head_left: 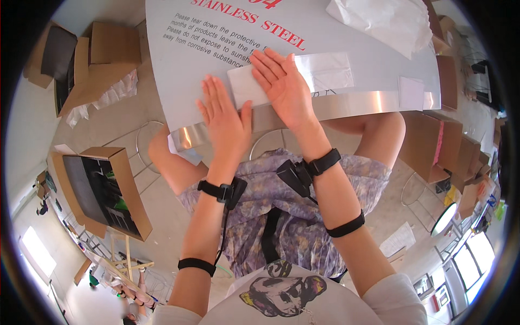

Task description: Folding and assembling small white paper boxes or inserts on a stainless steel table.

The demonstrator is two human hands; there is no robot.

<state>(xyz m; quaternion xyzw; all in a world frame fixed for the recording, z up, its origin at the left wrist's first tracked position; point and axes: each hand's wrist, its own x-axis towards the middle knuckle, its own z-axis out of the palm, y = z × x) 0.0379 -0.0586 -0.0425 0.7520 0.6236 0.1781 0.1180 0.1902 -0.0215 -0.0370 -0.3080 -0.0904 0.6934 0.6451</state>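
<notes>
My left hand (225, 127) lies palm down near the front edge of the table, its fingers stretched out. It rests beside the left end of a flat, pale plastic bag (327, 72). My right hand (287, 89) is turned palm up over the middle of that bag, fingers extended and nothing in them. The bag's right end looks see-through; its middle is hidden under the right hand. Both hands are at a table (184, 92) covered in grey printed film, with a bare shiny metal edge.
A crumpled white sheet (387, 24) lies at the table's far right, and a small white card (411, 93) near its front right edge. Open cardboard boxes stand on the floor left (140, 195) and right (420, 143). A wire stool frame (420, 197) is at the right.
</notes>
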